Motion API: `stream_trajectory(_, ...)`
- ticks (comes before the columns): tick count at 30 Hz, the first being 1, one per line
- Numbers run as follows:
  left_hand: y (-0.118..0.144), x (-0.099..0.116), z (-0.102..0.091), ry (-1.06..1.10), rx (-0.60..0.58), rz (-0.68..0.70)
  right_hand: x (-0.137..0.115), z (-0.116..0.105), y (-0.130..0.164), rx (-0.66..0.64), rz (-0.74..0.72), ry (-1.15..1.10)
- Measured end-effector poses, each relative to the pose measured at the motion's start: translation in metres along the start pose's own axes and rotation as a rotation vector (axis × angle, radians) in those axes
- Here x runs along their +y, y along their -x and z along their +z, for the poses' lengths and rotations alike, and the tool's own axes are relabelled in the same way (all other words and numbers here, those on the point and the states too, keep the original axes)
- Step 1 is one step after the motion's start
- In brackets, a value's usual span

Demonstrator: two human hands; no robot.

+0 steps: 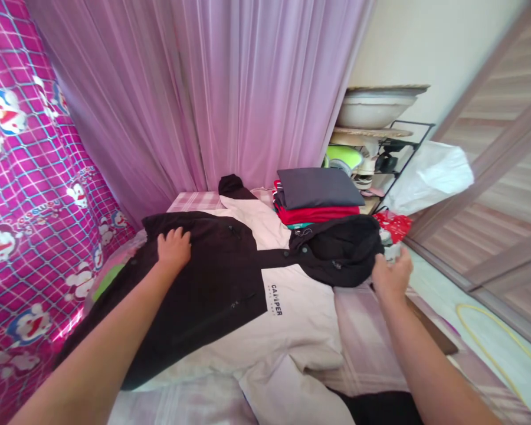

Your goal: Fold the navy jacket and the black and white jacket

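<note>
Jacket [203, 277], just one, lies spread on a checked, pale pink sheet [363, 330]. Behind it one purple curtain [256, 88] falls in long, soft folds, and beside that hangs one magenta cloth [39, 177] with a pale grid and many cartoon figures. Smooth black fabric covers the jacket's lower body, off-white its upper part; two off-white sleeves stretch out, one toward the curtain, one toward the near edge. Past the collar stand one round white basin [374, 109], one crumpled white plastic bag [440, 174], and one squared stack [321, 189] of at least three folded cloths: dark grey, red, teal. One black hood [349, 248] sags in a rounded heap. Left hand [174, 248] rests on the black fabric, fingers slightly apart. Right hand [392, 274] is at the hood's outer edge; I cannot tell whether its fingers are clamped on it. Smallest are one line of "CAMPER" lettering [276, 300] and two round snaps at the collar.
</note>
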State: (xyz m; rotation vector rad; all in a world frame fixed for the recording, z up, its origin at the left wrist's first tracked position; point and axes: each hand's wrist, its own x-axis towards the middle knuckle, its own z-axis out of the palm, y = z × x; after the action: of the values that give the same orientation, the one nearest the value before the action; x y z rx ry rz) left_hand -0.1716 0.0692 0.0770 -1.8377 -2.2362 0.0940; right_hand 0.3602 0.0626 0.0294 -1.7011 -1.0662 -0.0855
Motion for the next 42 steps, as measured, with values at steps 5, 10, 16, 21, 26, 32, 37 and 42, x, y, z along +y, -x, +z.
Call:
stream_trajectory(5, -0.019, 0.081, -0.003, 0.119, 0.114, 0.318, -0.079, 0.018, 0.035, -0.297, -0.615, 0.192)
stream_trajectory(10, -0.029, 0.099, 0.024, 0.24, -0.201, 0.147, -0.126, 0.053, 0.061, -0.939, -0.757, 0.552)
stream_trajectory(16, -0.042, 0.093, 0.031, 0.278, -0.188, 0.138, -0.174, 0.09, 0.048, -1.057, -0.573, 0.794)
stream_trajectory(21, -0.053, 0.07, 0.037, 0.234, 0.092, 0.255, -0.21, 0.146, 0.06, -1.015, -0.783, 0.421)
stream_trajectory(26, -0.062, 0.041, 0.066, 0.203, 0.053, 0.242, -0.192, 0.218, 0.068, -1.056, -0.796, 0.35)
stream_trajectory(32, -0.085, 0.014, 0.088, 0.258, -0.007, 0.09, -0.156, 0.265, 0.064, -1.012, -0.529, 0.571)
stream_trajectory(37, -0.105, -0.006, 0.09, 0.279, -0.118, -0.054, -0.157, 0.264, 0.066, -0.945, -0.557, 0.59)
stream_trajectory(42, -0.105, -0.001, 0.089, 0.258, -0.116, -0.065, -0.168, 0.259, 0.068, -0.911, -0.635, 0.576)
